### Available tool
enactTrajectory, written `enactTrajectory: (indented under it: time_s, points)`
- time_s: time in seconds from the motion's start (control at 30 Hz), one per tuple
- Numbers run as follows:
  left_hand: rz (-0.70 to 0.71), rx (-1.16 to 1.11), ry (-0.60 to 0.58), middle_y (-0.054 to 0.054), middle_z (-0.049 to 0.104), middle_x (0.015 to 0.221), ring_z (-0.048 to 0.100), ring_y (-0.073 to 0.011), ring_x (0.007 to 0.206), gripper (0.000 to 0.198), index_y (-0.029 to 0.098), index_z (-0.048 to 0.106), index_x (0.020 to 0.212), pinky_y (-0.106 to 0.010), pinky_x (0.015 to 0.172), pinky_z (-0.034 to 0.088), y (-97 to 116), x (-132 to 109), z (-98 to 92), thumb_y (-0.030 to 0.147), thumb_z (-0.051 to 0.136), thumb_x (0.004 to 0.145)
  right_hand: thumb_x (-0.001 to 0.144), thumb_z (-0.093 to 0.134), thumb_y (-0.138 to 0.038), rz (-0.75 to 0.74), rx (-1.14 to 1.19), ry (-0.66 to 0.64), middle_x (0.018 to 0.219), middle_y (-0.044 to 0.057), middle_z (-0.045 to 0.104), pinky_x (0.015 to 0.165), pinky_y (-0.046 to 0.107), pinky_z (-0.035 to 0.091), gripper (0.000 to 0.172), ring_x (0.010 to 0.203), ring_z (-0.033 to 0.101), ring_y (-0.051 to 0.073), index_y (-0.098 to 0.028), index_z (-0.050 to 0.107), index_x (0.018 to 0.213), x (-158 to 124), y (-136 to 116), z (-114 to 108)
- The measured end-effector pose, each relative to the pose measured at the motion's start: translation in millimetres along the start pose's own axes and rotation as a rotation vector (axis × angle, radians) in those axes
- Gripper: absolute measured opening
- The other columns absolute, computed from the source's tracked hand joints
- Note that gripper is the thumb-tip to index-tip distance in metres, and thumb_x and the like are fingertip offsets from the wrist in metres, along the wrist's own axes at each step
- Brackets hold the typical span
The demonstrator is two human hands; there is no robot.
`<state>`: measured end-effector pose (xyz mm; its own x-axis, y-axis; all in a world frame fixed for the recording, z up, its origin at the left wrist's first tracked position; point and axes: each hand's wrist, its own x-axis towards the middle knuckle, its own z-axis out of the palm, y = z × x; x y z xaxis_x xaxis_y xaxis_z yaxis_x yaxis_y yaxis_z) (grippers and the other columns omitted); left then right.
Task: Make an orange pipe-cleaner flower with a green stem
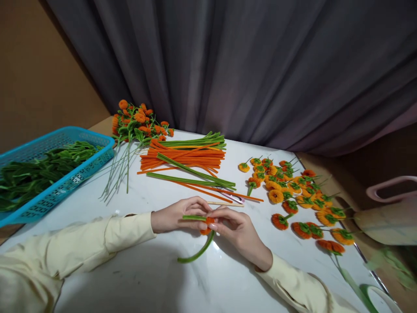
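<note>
Dark curtain folds (195,65) hang behind a glossy, faintly veined white desk (140,278). Over its near part, the left hand (184,215) and right hand (239,230) meet, fingers narrowed around a small orange piece (210,220) with a green strip (199,254). A light, steady pinch should serve best, bending gradually to avoid kinks; the fuzzy pile looks soft and pliable, like the straight orange stems (182,158) beyond
</note>
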<state>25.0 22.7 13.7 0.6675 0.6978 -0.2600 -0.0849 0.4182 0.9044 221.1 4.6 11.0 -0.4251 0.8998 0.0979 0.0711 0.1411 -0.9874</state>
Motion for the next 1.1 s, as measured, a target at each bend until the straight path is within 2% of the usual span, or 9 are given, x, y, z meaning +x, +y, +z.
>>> enactTrajectory:
  time_s: [0.07, 0.13, 0.27, 0.43, 0.53, 0.63, 0.73, 0.93, 1.1]
  points:
    - [-0.001, 0.004, 0.012, -0.005, 0.06, 0.098, 0.057, -0.0138, 0.091, 0.044, 0.017, 0.053, 0.101, -0.025, 0.077, 0.044, 0.1, -0.1, 0.7, 0.03, 0.076, 0.066, 0.078, 0.066, -0.033, -0.015, 0.032, -0.006, 0.08, 0.005, 0.066, 0.065, 0.028, 0.051, 0.016, 0.07, 0.061, 0.015, -0.02, 0.069, 0.086, -0.4, -1.1, 1.6]
    - [0.016, 0.008, 0.028, -0.004, 0.059, 0.094, 0.056, -0.0132, 0.089, 0.043, 0.016, 0.054, 0.1, -0.026, 0.079, 0.042, -0.3, 0.2, 0.6, 0.033, 0.074, 0.067, 0.08, 0.064, -0.031, -0.053, 0.037, -0.005, 0.087, 0.006, 0.068, 0.074, 0.031, 0.052, 0.013, 0.08, 0.063, 0.018, -0.021, 0.069, 0.087, -0.5, -2.2, 2.9]
    - [0.022, -0.01, 0.032, 0.0, 0.058, 0.088, 0.056, -0.0115, 0.084, 0.042, 0.017, 0.052, 0.096, -0.026, 0.079, 0.041, -0.3, 0.2, 1.6, 0.029, 0.076, 0.064, 0.084, 0.06, -0.025, -0.181, -0.06, -0.001, 0.098, 0.007, 0.068, 0.084, 0.035, 0.051, 0.011, 0.094, 0.062, 0.019, -0.022, 0.068, 0.091, -1.0, -2.5, 4.1]
    - [0.024, 0.122, 0.159, 0.004, 0.056, 0.07, 0.056, -0.0089, 0.069, 0.033, 0.015, 0.055, 0.088, -0.022, 0.069, 0.043, 3.5, -0.5, 5.6, 0.028, 0.074, 0.065, 0.082, 0.06, -0.02, -0.309, -0.253, 0.024, 0.101, 0.008, 0.066, 0.084, 0.034, 0.051, 0.019, 0.097, 0.061, 0.02, -0.022, 0.062, 0.101, -3.0, -3.0, 2.3]
    - [0.02, 0.135, 0.21, 0.004, 0.057, 0.067, 0.056, -0.0077, 0.057, 0.033, 0.015, 0.055, 0.089, -0.018, 0.051, 0.041, 3.3, -0.2, 5.8, 0.032, 0.073, 0.067, 0.078, 0.065, -0.021, -0.334, -0.303, 0.041, 0.102, 0.008, 0.065, 0.085, 0.034, 0.051, 0.026, 0.098, 0.06, 0.021, -0.022, 0.059, 0.104, -3.0, -3.3, 1.1]
    - [-0.01, 0.126, 0.211, 0.002, 0.059, 0.066, 0.056, -0.0086, 0.048, 0.036, 0.014, 0.055, 0.09, -0.016, 0.037, 0.038, 1.6, 0.4, 4.4, 0.037, 0.072, 0.067, 0.08, 0.064, -0.023, -0.33, -0.336, 0.084, 0.095, 0.008, 0.066, 0.079, 0.033, 0.052, 0.019, 0.091, 0.062, 0.02, -0.022, 0.061, 0.098, -2.2, -2.2, 0.3]
    - [-0.006, 0.112, 0.207, 0.001, 0.06, 0.064, 0.058, -0.01, 0.047, 0.037, 0.013, 0.056, 0.087, -0.016, 0.035, 0.04, 0.9, 1.2, 2.7, 0.038, 0.073, 0.066, 0.084, 0.057, -0.021, -0.334, -0.382, 0.105, 0.09, 0.007, 0.067, 0.074, 0.032, 0.053, 0.01, 0.085, 0.064, 0.02, -0.021, 0.062, 0.093, -2.0, -0.4, -0.2]
    - [-0.009, 0.117, 0.206, -0.002, 0.063, 0.063, 0.057, -0.0104, 0.046, 0.036, 0.011, 0.06, 0.086, -0.017, 0.035, 0.042, 1.9, 2.3, 0.3, 0.04, 0.072, 0.067, 0.086, 0.054, -0.017, -0.391, -0.457, 0.107, 0.09, 0.007, 0.066, 0.074, 0.03, 0.052, 0.014, 0.084, 0.063, 0.019, -0.022, 0.06, 0.097, -3.9, 2.7, -0.7]
    - [-0.017, 0.158, 0.212, -0.001, 0.062, 0.057, 0.051, -0.0073, 0.039, 0.034, 0.011, 0.06, 0.083, -0.017, 0.033, 0.039, 1.4, 2.0, 0.4, 0.039, 0.071, 0.068, 0.089, 0.049, -0.018, -0.42, -0.51, 0.049, 0.086, 0.006, 0.065, 0.069, 0.029, 0.051, 0.016, 0.078, 0.062, 0.017, -0.022, 0.057, 0.101, -3.6, 4.0, -0.6]
